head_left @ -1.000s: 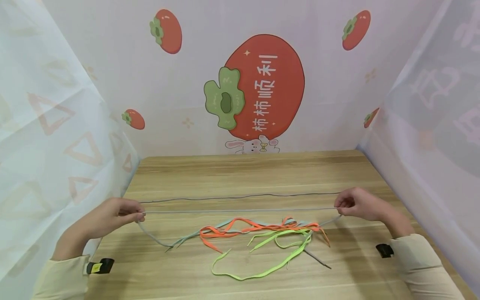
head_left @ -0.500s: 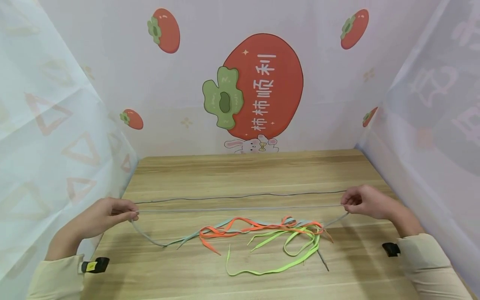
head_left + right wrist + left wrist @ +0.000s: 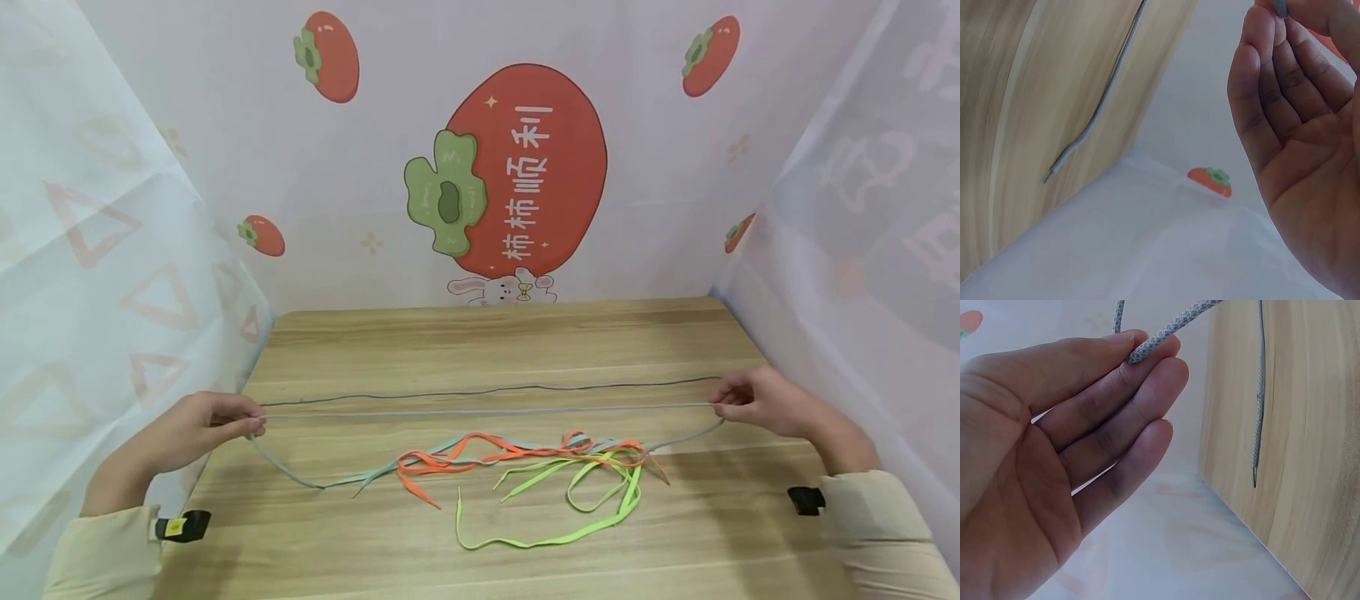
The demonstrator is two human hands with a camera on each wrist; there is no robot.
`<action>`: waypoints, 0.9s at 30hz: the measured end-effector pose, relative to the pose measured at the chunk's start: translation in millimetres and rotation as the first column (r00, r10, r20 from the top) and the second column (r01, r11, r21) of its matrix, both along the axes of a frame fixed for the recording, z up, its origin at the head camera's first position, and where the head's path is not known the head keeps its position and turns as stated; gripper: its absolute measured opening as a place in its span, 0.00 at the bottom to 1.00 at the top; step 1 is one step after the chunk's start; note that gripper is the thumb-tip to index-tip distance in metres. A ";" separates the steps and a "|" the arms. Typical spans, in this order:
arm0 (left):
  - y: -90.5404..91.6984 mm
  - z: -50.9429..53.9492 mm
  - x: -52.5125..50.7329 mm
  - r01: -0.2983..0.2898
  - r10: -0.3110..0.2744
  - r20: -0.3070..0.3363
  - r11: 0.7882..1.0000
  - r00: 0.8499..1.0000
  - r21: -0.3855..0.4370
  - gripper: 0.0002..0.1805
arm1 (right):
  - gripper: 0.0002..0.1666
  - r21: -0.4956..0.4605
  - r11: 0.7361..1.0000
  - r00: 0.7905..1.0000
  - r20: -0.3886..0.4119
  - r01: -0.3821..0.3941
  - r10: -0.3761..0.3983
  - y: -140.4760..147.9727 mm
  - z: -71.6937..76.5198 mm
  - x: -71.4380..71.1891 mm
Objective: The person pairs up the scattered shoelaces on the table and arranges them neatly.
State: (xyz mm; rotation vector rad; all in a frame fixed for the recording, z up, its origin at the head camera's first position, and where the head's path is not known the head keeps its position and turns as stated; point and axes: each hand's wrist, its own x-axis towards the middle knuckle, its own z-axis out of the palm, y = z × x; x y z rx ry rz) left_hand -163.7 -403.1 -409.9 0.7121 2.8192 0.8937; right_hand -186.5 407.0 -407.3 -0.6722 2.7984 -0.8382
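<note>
A wood-grain bench (image 3: 480, 346) spans the lower frame beneath a pale wall (image 3: 660, 208) printed with red fruit (image 3: 576, 183). At mid-left the left hand (image 3: 206, 419) pinches a taut grey cord (image 3: 487, 411) between thumb and fingers; at mid-right the right hand (image 3: 772, 400) pinches it too. Orange laces (image 3: 517, 453) and green laces (image 3: 555, 542) lie lower centre.

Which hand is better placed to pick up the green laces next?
Probably the right hand: it is nearer the green laces than the left hand. Both hands pinch the gray lace, so either might need to let go first.
</note>
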 end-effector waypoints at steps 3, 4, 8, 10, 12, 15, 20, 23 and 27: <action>-2.8 -1.6 -0.3 -0.022 0.022 0.000 1.000 1.000 -0.003 0.06 | 0.02 0.012 1.000 1.000 -0.018 0.016 -0.016 7.7 -0.7 0.6; -3.7 -2.2 -0.3 -0.029 0.029 0.001 1.000 1.000 -0.005 0.06 | 0.02 0.016 1.000 0.999 -0.027 0.026 -0.026 10.1 -1.0 1.0; -6.1 -4.4 -0.6 -0.055 0.056 0.011 0.998 0.998 -0.012 0.06 | 0.01 0.052 0.995 0.996 -0.031 0.081 -0.080 20.2 -1.4 2.7; -6.9 -5.8 -1.3 -0.064 0.064 0.012 0.998 0.998 -0.016 0.05 | 0.02 0.075 0.991 0.994 -0.010 0.109 -0.109 25.3 -1.0 3.3; -7.5 -7.4 -2.2 -0.070 0.070 0.015 0.997 0.997 -0.017 0.05 | 0.03 0.088 0.988 0.992 0.024 0.124 -0.127 30.8 -0.8 3.3; -7.9 -10.2 -3.3 -0.076 0.076 0.023 0.997 0.997 -0.017 0.04 | 0.03 0.105 0.985 0.988 0.057 0.137 -0.143 39.5 -1.8 3.0; -7.3 -15.3 -4.6 -0.082 0.083 0.042 0.996 0.996 -0.017 0.03 | 0.06 0.145 0.974 0.981 0.058 0.173 -0.183 53.2 -6.5 0.2; -7.8 -18.8 -5.3 -0.090 0.091 0.065 0.996 0.994 -0.018 0.05 | 0.07 0.161 0.966 0.976 0.051 0.201 -0.212 59.5 -9.1 -3.1; -11.4 -25.9 -7.2 -0.107 0.110 0.081 0.994 0.991 -0.032 0.06 | 0.08 0.185 0.956 0.971 0.022 0.230 -0.238 67.8 -13.9 -8.1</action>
